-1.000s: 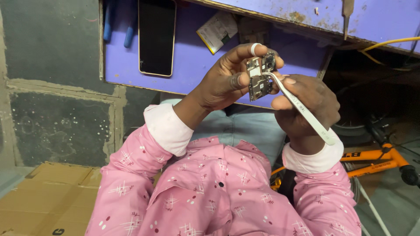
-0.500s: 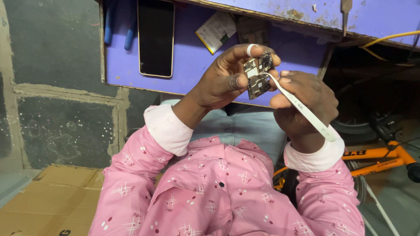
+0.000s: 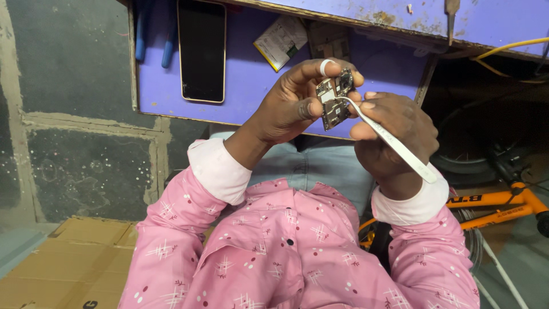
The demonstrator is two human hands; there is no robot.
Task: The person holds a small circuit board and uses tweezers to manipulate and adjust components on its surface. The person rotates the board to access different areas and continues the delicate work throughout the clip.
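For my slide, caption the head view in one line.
Left hand holds a small circuit board while right hand touches white tweezers to it.

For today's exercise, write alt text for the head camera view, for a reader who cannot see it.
The left hand holds up a small circuit board while the right hand touches white tweezers to it. Behind lie a purple workbench with a dark phone; pink patterned sleeves fill the foreground.

A small dark circuit board (image 3: 334, 98) stands upright, white tweezers (image 3: 389, 140) touching its middle.
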